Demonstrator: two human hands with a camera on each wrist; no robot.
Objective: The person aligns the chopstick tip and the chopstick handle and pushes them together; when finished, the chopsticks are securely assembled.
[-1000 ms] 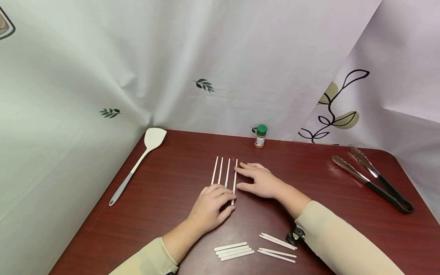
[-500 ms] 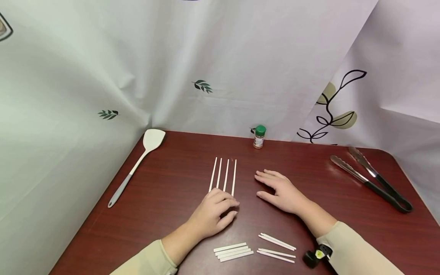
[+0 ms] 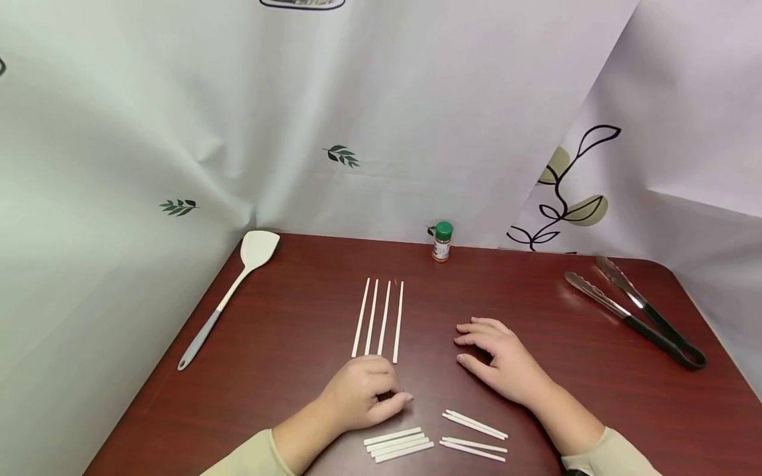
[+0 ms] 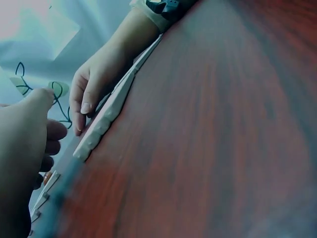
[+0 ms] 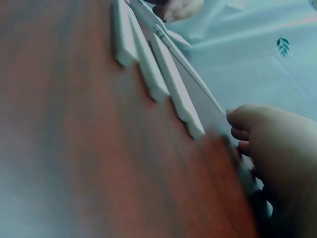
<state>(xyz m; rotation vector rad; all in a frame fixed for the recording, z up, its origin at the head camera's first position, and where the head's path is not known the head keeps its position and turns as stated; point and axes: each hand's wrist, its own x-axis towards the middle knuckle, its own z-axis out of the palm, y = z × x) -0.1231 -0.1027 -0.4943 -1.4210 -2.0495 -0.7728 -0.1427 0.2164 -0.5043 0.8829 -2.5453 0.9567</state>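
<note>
Several long, thin white sticks (image 3: 399,322) lie side by side near the middle of the dark red table, pointing away from me. Just below their near ends, my left hand (image 3: 364,391) is over the table, fingers loosely curled, with nothing seen in it. Well to the right of the row is my right hand (image 3: 505,362), fingers spread and relaxed, holding nothing. Nearer to me lies a stack-like group of short, flat white sticks (image 3: 399,444). Beside it, two pairs of thin white sticks (image 3: 474,424) lie at a slant; the right wrist view shows short sticks (image 5: 173,82) close up.
A white spatula (image 3: 258,248) with a grey handle lies along the table's left side. A green-capped spice jar (image 3: 442,242) stands at the back edge. Metal tongs (image 3: 637,311) with black handles lie spread at the right. Patterned white cloth (image 3: 381,119) hangs behind the table.
My right hand has left the rightmost long stick and moved right and toward me. My left hand has drawn back from the long sticks, uncovering their near ends. The view has shifted slightly.
</note>
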